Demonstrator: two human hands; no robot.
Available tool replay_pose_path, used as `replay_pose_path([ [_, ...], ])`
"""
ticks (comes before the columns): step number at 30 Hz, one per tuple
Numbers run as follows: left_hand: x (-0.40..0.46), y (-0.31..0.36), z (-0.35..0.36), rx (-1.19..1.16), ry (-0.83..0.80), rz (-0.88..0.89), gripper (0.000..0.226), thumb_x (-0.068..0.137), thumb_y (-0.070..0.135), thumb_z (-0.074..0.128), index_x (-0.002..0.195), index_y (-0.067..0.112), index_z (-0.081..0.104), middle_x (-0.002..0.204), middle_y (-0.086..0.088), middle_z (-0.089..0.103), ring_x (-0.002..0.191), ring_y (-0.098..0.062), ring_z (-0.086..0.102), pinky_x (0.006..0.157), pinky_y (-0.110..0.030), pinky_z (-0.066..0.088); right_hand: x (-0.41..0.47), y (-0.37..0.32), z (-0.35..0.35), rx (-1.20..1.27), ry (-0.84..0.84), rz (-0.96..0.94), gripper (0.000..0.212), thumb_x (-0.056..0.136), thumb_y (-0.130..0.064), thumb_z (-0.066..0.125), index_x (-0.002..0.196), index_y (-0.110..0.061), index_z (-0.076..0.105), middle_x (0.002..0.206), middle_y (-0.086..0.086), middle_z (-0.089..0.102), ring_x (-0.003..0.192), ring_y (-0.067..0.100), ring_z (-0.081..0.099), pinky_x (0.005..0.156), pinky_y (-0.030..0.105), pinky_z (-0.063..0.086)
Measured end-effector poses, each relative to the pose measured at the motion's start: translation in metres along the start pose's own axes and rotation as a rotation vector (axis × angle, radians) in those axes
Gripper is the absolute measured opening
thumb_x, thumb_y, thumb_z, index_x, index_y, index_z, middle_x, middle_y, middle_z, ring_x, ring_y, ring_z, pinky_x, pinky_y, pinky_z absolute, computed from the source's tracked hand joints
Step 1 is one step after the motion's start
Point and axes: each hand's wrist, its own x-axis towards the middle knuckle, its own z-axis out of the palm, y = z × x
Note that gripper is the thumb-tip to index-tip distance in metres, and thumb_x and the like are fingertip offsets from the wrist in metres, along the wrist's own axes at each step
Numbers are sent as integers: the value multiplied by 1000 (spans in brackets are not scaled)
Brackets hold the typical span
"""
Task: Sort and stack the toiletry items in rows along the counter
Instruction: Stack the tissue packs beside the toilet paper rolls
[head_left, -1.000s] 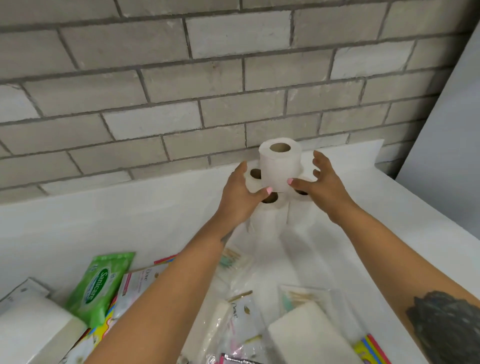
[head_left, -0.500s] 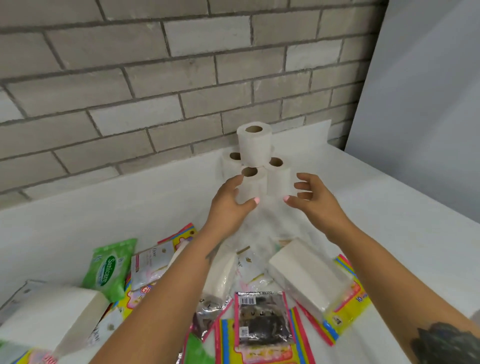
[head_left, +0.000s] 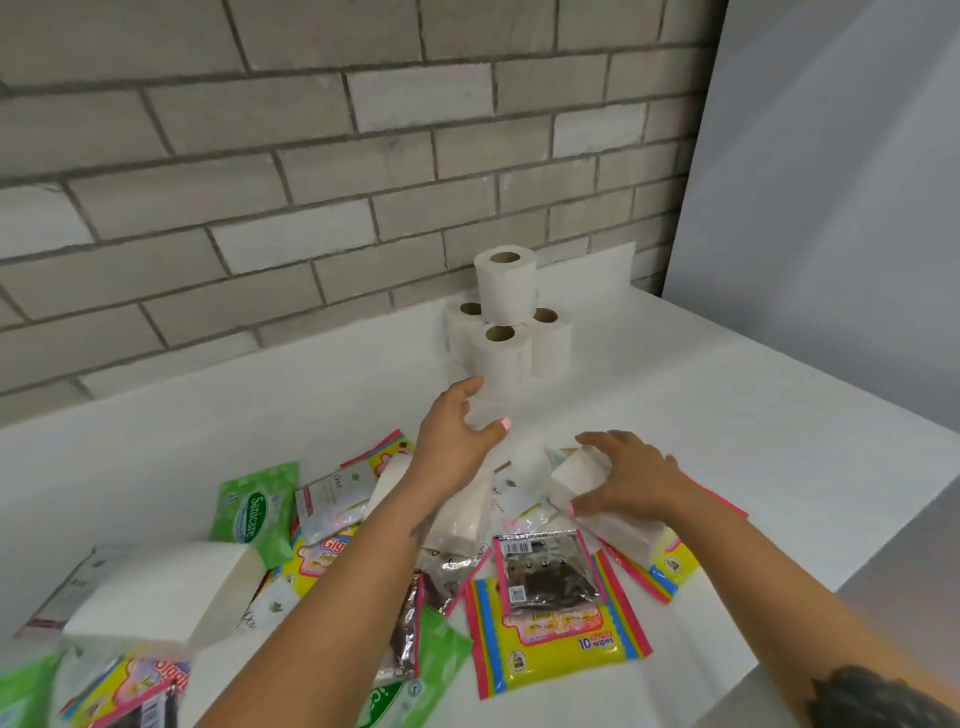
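Note:
Four white toilet paper rolls stand near the brick wall, one top roll (head_left: 506, 286) resting on three base rolls (head_left: 501, 358). My left hand (head_left: 457, 436) hovers open just in front of the stack, touching nothing. My right hand (head_left: 634, 483) clasps the end of a white tissue pack (head_left: 571, 473) that lies on the pile, thumb on the near side and fingers over the far side. Loose packets cover the near part of the white counter (head_left: 727, 415).
The pile holds a green Sanicare wipes pack (head_left: 257, 506), Dove sachets (head_left: 332, 493), a silver sachet (head_left: 545, 571), a yellow wipes pack (head_left: 556, 634) and another white tissue pack (head_left: 166, 592). A white panel (head_left: 831, 208) closes the right side.
Both hands have let go of the toilet roll stack and drawn back towards me. My right hand has dropped onto the white tissue pack.

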Motion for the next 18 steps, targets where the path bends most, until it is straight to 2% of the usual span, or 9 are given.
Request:
replay_pose_path([
  [2, -6, -4, -4, 23, 11, 0, 63, 84, 24, 69, 139, 20, 39, 145, 3, 42, 135, -15, 38, 109, -33, 35, -2, 1, 5, -83, -5, 9, 99, 61, -49, 77, 143, -41, 24, 153, 1, 22, 134, 28, 33, 112, 49, 20],
  [4, -11, -8, -8, 77, 31, 10, 63, 84, 25, 69, 139, 19, 40, 143, 2, 42, 134, -15, 39, 109, -29, 33, -3, 0, 7, -97, 10, 9, 100, 60, -44, 78, 143, -41, 23, 153, 2, 23, 132, 29, 35, 109, 45, 28],
  [7, -17, -13, -13, 218, 112, -9, 66, 79, 28, 71, 137, 21, 42, 141, -1, 42, 129, -17, 42, 102, -24, 31, -5, -2, 8, -106, 30, 13, 98, 61, -39, 78, 143, -40, 24, 151, 1, 25, 130, 29, 37, 104, 42, 33],
  [10, -18, -19, -18, 461, 145, -91, 80, 72, 43, 73, 140, 22, 37, 146, -3, 36, 135, -22, 33, 110, -42, 30, -6, -4, 9, -109, 51, 17, 96, 62, -38, 78, 143, -39, 25, 149, 1, 27, 128, 29, 38, 102, 41, 33],
  [13, -19, -20, -19, 634, 70, -236, 99, 67, 63, 68, 146, 23, 24, 156, -5, 15, 145, -30, 5, 113, -59, 12, -6, -4, 8, -94, 58, 31, 95, 62, -39, 78, 142, -39, 26, 148, 1, 30, 126, 28, 39, 101, 41, 34],
  [15, -21, -20, -16, 677, 8, -326, 113, 61, 75, 63, 148, 23, 15, 158, -6, 2, 145, -34, -7, 110, -64, 2, -6, -5, 7, -73, 61, 39, 94, 63, -39, 78, 142, -40, 27, 147, 1, 31, 126, 28, 40, 101, 41, 35],
  [18, -22, -21, -11, 725, -88, -427, 125, 52, 85, 59, 150, 24, 9, 158, -8, -6, 144, -36, -12, 106, -69, -5, -6, -8, 5, -46, 75, 39, 93, 63, -41, 78, 141, -40, 27, 146, 0, 33, 126, 27, 40, 100, 42, 35],
])
